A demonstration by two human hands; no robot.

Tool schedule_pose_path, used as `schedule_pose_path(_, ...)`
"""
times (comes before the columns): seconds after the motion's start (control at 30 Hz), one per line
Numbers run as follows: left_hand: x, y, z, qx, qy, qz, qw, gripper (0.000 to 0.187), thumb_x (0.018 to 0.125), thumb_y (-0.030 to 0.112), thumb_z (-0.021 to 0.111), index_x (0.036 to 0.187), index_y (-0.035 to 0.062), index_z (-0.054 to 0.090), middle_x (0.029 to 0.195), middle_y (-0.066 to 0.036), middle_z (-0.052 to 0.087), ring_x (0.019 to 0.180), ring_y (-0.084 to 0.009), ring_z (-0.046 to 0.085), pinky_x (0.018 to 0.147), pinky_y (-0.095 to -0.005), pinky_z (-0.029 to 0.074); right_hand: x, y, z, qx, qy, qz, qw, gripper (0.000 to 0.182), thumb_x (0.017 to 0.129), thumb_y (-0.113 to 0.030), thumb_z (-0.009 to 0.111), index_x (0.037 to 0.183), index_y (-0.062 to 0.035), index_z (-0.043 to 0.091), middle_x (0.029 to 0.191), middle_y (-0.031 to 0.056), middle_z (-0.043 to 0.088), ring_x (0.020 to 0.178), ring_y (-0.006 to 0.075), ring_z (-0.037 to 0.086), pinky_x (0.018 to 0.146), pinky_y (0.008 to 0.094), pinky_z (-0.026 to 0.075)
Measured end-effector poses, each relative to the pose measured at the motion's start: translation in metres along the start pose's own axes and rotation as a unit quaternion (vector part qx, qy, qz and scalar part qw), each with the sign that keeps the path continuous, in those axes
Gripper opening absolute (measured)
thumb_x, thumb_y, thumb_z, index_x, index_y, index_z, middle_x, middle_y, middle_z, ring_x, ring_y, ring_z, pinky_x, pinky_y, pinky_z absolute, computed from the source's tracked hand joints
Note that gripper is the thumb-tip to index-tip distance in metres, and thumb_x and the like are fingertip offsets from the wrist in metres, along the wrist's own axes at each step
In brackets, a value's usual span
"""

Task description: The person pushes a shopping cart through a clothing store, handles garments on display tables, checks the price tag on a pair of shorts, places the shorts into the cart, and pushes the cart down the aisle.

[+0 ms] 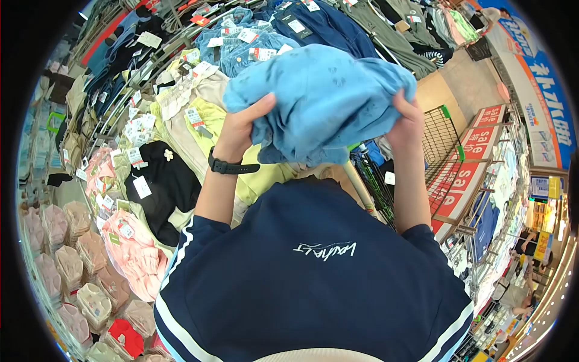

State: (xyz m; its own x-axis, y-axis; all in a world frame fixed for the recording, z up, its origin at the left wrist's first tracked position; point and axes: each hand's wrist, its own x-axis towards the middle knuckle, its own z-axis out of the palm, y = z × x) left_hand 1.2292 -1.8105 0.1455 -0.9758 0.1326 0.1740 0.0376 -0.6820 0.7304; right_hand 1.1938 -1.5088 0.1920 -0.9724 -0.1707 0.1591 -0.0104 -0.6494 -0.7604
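A bunched light blue cloth item [319, 90] with small darker prints is held up in front of my chest, over the clothes display. My left hand [248, 120] grips its near left edge, thumb on top; a black watch is on that wrist. At the right end of the cloth, my right hand [407, 120] is closed on it, with most fingers behind or under the fabric. Beneath and beyond the cloth lie tagged blue denim clothes [253, 42] and yellow-green garments [247, 184].
Black clothing [161, 187] and pink clothing [129, 247] lie at the left, near bagged items [90, 253]. A green-handled wire cart [443, 145] stands at the right beside red sale signs [461, 187]. Racks of clothes and partly visible people are farther right.
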Motion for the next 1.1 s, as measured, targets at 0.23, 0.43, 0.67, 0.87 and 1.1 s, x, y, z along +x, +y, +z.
schedule_pose_path(0.23, -0.036, -0.015, -0.030, -0.063, 0.035, 0.014, 0.997, 0.068, 0.080, 0.007, 0.069, 0.142, -0.0038, 0.043, 0.137, -0.014, 0.055, 0.124, -0.0267, 0.055, 0.107, -0.0388, 0.042, -0.015, 0.002, -0.052, 0.220, -0.124, 0.030, 0.967, 0.066, 0.072, -0.016, 0.055, 0.135, 0.0054, 0.049, 0.137, 0.0245, 0.054, 0.126, 0.0375, 0.054, 0.109, 0.0541, 0.041)
schedule_pose_path(0.43, -0.061, 0.005, -0.021, -0.164, -0.077, 0.038, 0.983, 0.087, 0.061, 0.000, 0.067, 0.143, -0.0053, 0.040, 0.142, -0.016, 0.050, 0.131, -0.0305, 0.049, 0.111, -0.0413, 0.038, -0.052, 0.041, -0.014, 0.187, -0.014, 0.163, 0.969, 0.064, 0.080, -0.030, 0.062, 0.135, 0.0021, 0.051, 0.137, 0.0213, 0.055, 0.127, 0.0372, 0.053, 0.108, 0.0527, 0.042)
schedule_pose_path(0.67, -0.050, 0.000, -0.035, -0.244, -0.058, 0.043, 0.967, 0.095, 0.056, 0.006, 0.062, 0.145, -0.0085, 0.033, 0.143, -0.022, 0.048, 0.131, -0.0376, 0.048, 0.109, -0.0454, 0.041, -0.059, 0.039, -0.018, 0.128, -0.044, 0.061, 0.989, 0.073, 0.090, -0.045, 0.059, 0.145, -0.0011, 0.039, 0.149, 0.0217, 0.041, 0.131, 0.0424, 0.047, 0.109, 0.0577, 0.040)
schedule_pose_path(0.87, -0.049, -0.004, -0.038, -0.318, -0.178, 0.063, 0.929, 0.096, 0.056, 0.003, 0.060, 0.147, -0.0077, 0.030, 0.145, -0.023, 0.046, 0.133, -0.0398, 0.046, 0.112, -0.0469, 0.037, -0.045, 0.035, -0.001, 0.067, 0.102, 0.107, 0.987, 0.085, 0.093, -0.065, 0.048, 0.146, 0.0009, 0.038, 0.148, 0.0230, 0.043, 0.136, 0.0355, 0.044, 0.112, 0.0542, 0.036)
schedule_pose_path(1.1, -0.043, -0.016, -0.067, -0.152, -0.176, -0.054, 0.971, 0.100, 0.059, 0.010, 0.076, 0.148, -0.0044, 0.032, 0.147, -0.018, 0.046, 0.136, -0.0345, 0.044, 0.114, -0.0442, 0.033, -0.019, 0.033, 0.011, 0.011, 0.023, 0.273, 0.962, 0.049, 0.087, -0.004, 0.062, 0.134, 0.0050, 0.051, 0.124, 0.0179, 0.064, 0.108, 0.0273, 0.067, 0.097, 0.0426, 0.052)
